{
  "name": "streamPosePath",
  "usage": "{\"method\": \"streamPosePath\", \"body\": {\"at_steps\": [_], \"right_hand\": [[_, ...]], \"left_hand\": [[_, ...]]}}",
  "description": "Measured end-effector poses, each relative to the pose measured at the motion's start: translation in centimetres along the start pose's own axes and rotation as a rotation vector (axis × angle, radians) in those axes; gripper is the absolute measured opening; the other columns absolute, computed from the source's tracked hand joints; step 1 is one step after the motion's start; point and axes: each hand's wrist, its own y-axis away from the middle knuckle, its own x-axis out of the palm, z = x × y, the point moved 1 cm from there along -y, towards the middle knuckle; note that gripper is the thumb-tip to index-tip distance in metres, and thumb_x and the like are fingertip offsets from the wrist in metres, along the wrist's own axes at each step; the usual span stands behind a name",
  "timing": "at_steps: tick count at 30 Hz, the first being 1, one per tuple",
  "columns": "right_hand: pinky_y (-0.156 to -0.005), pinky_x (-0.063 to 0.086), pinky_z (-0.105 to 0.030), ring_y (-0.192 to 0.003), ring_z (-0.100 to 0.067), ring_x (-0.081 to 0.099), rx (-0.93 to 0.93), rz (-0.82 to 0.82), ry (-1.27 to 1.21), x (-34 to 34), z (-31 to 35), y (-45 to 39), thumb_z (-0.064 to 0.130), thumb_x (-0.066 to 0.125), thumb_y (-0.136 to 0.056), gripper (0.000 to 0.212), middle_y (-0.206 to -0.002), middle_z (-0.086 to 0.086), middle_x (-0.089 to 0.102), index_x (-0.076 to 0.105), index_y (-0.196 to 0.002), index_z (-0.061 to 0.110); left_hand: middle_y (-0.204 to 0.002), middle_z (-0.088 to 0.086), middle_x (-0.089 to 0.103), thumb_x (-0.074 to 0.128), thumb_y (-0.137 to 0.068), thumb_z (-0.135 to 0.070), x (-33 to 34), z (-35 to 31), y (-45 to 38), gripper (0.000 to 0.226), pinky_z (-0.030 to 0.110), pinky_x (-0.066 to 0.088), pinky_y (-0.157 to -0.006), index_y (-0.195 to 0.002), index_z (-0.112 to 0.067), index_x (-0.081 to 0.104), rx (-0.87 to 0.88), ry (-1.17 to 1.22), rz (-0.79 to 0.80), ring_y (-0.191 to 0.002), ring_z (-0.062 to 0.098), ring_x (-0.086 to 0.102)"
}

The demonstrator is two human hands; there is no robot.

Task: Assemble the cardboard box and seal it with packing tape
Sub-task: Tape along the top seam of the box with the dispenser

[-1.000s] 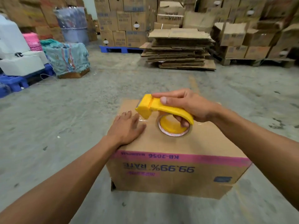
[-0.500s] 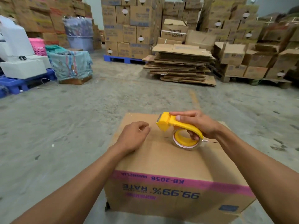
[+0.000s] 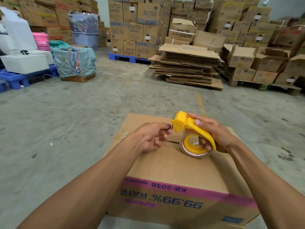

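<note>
- The box sits on the floor under both hands, flaps folded shut, a pink band across its near side.
- The right hand is wrapped around the handle of the yellow dispenser, fingers curled through the roll's core (the tape is clear).
- The roll's lower edge rests on the box top, beside the seam.
- The left hand hovers just left of the dispenser's head, thumb and forefinger pinched together at the blade end; whether they hold the tape end, I cannot tell.
- Flattened cardboard lies stacked well beyond the hands.
</note>
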Motion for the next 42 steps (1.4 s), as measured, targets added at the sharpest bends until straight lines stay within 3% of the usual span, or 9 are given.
{"method": "streamPosePath", "body": {"at_steps": [3,6,11,17,22,27,31,35,42], "right_hand": [[-0.030,0.043,-0.021,-0.031,-0.016,0.051,0.016,0.010,-0.031,-0.5,0.0,0.2,0.040,0.068,-0.077,0.045,-0.048,-0.006,0.060,0.064,-0.122,0.034],[-0.032,0.043,-0.021,-0.030,-0.018,0.050,0.052,0.038,-0.059,-0.8,-0.1,0.3,0.057,0.086,-0.053,0.073,-0.044,-0.009,0.055,0.065,-0.120,0.038],[-0.035,0.043,-0.025,-0.028,-0.018,0.047,0.071,0.048,-0.076,-1.4,-0.4,0.0,0.060,0.086,-0.050,0.075,-0.042,-0.010,0.051,0.067,-0.119,0.041],[-0.035,0.045,-0.024,-0.029,-0.015,0.047,0.101,0.094,0.027,-0.7,0.5,-0.3,0.037,0.062,-0.082,0.043,-0.047,-0.006,0.057,0.062,-0.125,0.035],[-0.032,0.045,-0.022,-0.035,-0.016,0.051,0.113,0.178,0.101,0.0,1.1,-1.7,0.040,0.073,-0.074,0.048,-0.077,-0.021,0.056,0.069,-0.122,0.035],[-0.033,0.047,-0.022,-0.038,-0.015,0.052,0.144,0.297,0.234,1.0,2.5,-2.3,0.037,0.069,-0.077,0.044,-0.072,-0.015,0.064,0.068,-0.121,0.039],[-0.035,0.048,-0.022,-0.039,-0.013,0.054,0.148,0.396,0.324,2.0,6.0,-3.1,0.039,0.073,-0.076,0.048,-0.063,-0.006,0.062,0.066,-0.124,0.039],[-0.035,0.049,-0.021,-0.034,-0.011,0.052,0.179,0.420,0.414,2.9,9.1,-3.6,0.017,0.058,-0.086,0.047,-0.052,0.002,0.062,0.056,-0.131,0.030],[-0.037,0.051,-0.024,-0.039,-0.018,0.056,0.259,0.436,0.468,2.1,9.4,-4.3,0.030,0.077,-0.077,0.050,-0.074,-0.014,0.065,0.065,-0.126,0.038]], "left_hand": [[-0.066,-0.007,0.065,0.058,-0.093,-0.020,0.2,0.0,0.2,0.010,0.013,0.022,-0.036,-0.084,-0.020,0.062,-0.043,0.056,0.067,-0.045,0.002,0.050],[-0.069,-0.006,0.065,0.060,-0.091,-0.023,0.4,0.2,0.1,0.010,0.014,0.025,-0.037,-0.084,-0.018,0.064,-0.081,0.083,0.116,-0.050,0.004,0.053],[-0.074,-0.004,0.066,0.066,-0.089,-0.027,1.3,0.4,0.0,0.010,0.013,0.028,-0.037,-0.085,-0.018,0.064,-0.108,0.151,0.134,-0.052,0.005,0.056],[-0.057,-0.004,0.066,0.052,-0.098,-0.012,0.6,-0.3,-0.8,0.019,0.009,0.026,-0.035,-0.081,-0.016,0.060,0.004,0.073,0.026,-0.033,-0.001,0.040],[-0.066,0.001,0.059,0.058,-0.095,-0.012,-2.8,-1.8,-0.6,0.013,0.016,0.029,-0.042,-0.082,-0.012,0.059,0.216,-0.167,-0.197,-0.043,0.005,0.034],[-0.061,-0.001,0.057,0.063,-0.091,-0.015,-7.0,-1.8,0.0,0.024,0.021,0.031,-0.045,-0.068,-0.015,0.056,0.368,-0.301,-0.384,-0.048,0.009,0.039],[-0.063,-0.001,0.056,0.059,-0.091,-0.011,-7.5,-3.2,0.8,0.018,0.023,0.027,-0.046,-0.073,-0.014,0.056,0.350,-0.193,-0.339,-0.048,0.010,0.034],[-0.062,0.001,0.057,0.060,-0.089,-0.007,-7.6,-4.8,1.5,0.017,0.024,0.028,-0.049,-0.075,-0.014,0.054,0.386,-0.219,-0.363,-0.049,0.011,0.033],[-0.065,0.003,0.056,0.058,-0.088,-0.005,-12.7,-5.6,2.3,0.021,0.021,0.032,-0.049,-0.070,-0.016,0.055,0.356,-0.253,-0.563,-0.051,0.012,0.034]]}}
